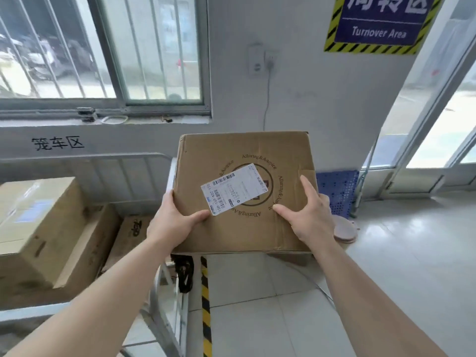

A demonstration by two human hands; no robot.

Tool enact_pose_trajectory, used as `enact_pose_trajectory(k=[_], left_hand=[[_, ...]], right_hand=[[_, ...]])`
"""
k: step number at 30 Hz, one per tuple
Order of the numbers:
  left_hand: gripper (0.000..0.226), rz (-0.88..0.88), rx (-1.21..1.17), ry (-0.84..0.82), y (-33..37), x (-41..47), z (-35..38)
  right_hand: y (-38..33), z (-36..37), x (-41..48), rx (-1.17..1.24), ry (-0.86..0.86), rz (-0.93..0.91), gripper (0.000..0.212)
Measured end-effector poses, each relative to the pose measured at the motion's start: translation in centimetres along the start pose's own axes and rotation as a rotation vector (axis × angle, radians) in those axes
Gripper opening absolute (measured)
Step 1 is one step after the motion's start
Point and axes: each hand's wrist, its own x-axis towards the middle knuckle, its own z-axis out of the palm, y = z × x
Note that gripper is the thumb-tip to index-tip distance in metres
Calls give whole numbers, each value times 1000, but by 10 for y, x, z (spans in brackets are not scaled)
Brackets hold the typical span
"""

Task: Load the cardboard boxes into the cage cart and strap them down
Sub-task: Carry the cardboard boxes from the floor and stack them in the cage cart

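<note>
I hold a brown cardboard box [221, 150] with a round printed logo and a white shipping label in front of me, in the air. My left hand [175, 220] grips its near left edge, thumb on top. My right hand [306, 210] grips its near right side, fingers spread over the top. The metal cage cart [144, 161] stands at the left, its right side rail just under the box's left edge. Inside it are a large cardboard box [41, 222] and a lower one [134, 233]. A black strap [184, 274] hangs on the cart's side.
A yellow-and-black floor stripe [205, 305] runs beside the cart. A blue perforated crate [337, 189] and a round pinkish object [345, 231] sit by the wall at the right. A window is behind the cart, glass doors at far right. White tile floor lies below.
</note>
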Motion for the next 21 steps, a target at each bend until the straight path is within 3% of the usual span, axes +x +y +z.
enact_pose_trajectory(k=[12,21], left_hand=[[90,-94,-49,240,-132,59,-265],[88,-207,-58,220,-228,97,-318]], right_hand=[[-238,181,-57,114,-176,-223,95],[-285,286,-73,14,-360,-192,96]])
